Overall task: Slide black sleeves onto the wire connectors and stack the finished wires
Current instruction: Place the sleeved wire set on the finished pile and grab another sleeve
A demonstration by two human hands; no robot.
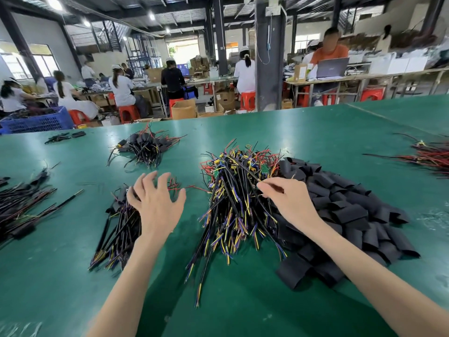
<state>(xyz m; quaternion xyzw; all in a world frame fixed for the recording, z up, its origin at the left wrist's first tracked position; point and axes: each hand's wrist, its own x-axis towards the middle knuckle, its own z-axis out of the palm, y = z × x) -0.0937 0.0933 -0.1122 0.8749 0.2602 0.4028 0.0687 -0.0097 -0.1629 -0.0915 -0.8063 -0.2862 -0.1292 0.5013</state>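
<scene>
Head view, left hand [155,203] spread over finished wires [116,234], right hand [289,200] pinching a wire [247,173], sleeve heap [352,210] beside

Two bare forearms [126,276] and hands [155,205]

Place: factory assembly hall.
Bench: green-matted table [73,276], loose wires [233,203] heaped at 12 o'clock.
Staff: capped workers [121,86] on red stools [128,113], 10 to 12 o'clock.
Structure: steel column [269,57] at 1 o'clock; cardboard boxes [183,109].
</scene>
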